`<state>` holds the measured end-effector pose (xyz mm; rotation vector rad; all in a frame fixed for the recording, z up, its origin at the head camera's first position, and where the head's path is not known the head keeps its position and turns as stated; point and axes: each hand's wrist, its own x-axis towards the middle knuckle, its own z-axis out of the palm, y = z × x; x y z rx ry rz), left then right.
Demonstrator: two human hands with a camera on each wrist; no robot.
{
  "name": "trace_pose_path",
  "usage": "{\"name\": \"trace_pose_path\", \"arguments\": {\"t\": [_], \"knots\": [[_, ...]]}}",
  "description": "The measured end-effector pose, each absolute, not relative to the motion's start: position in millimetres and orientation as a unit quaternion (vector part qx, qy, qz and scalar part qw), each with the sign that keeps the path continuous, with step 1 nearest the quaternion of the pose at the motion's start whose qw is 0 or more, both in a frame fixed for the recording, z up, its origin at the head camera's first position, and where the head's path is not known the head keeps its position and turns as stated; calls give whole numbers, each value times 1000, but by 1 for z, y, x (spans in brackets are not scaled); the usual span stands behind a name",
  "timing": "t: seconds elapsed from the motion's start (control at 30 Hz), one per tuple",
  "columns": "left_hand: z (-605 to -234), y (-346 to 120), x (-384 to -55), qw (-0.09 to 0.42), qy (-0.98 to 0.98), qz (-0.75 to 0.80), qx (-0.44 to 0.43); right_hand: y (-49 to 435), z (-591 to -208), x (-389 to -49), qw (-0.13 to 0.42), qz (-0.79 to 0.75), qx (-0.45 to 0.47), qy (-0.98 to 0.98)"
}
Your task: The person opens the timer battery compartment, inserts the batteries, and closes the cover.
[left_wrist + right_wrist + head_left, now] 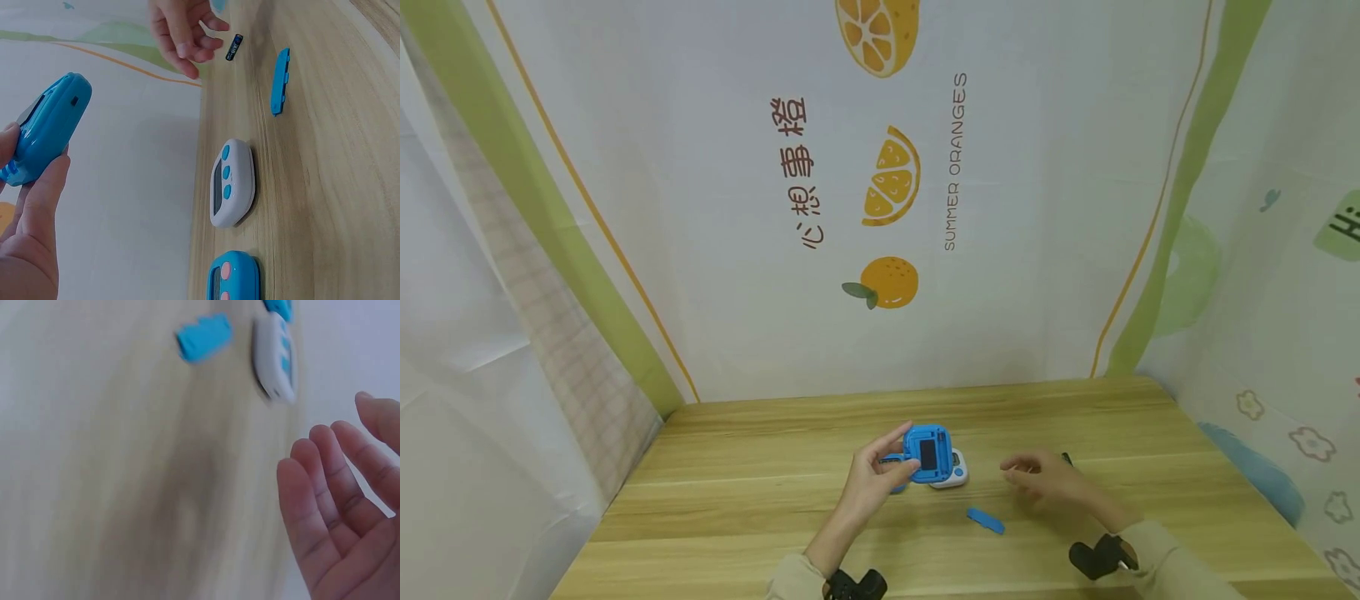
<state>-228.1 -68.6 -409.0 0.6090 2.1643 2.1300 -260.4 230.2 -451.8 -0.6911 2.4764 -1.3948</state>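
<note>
My left hand (871, 477) grips a blue digital timer (928, 454) above the table, thumb on one side and fingers on the other. Its back, with a dark rectangle, faces the head camera. Over the table to the right hovers my right hand (1043, 479), fingers loosely bent and holding nothing; the right wrist view shows the bare palm (356, 562). Close by it lies a dark battery (234, 47), mostly hidden by this hand in the head view. A narrow blue battery cover (986, 521) lies on the wood between the hands.
Behind the held timer, a white timer with blue buttons (234, 187) rests on the wooden table (737, 500). Beside it is another blue timer with pink buttons (240, 275). A printed curtain (737, 333) hangs along the table's back edge.
</note>
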Motion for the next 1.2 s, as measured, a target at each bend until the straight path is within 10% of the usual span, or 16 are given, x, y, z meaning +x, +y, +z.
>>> {"name": "trace_pose_path", "arguments": {"t": [0.63, 1.2], "knots": [[-409, -65, -228, 29, 690, 698, 191, 304, -457, -268, 37, -492, -131, 860], [-413, -62, -228, 33, 694, 694, 189, 318, -484, -268, 85, -488, -73, 866]]}}
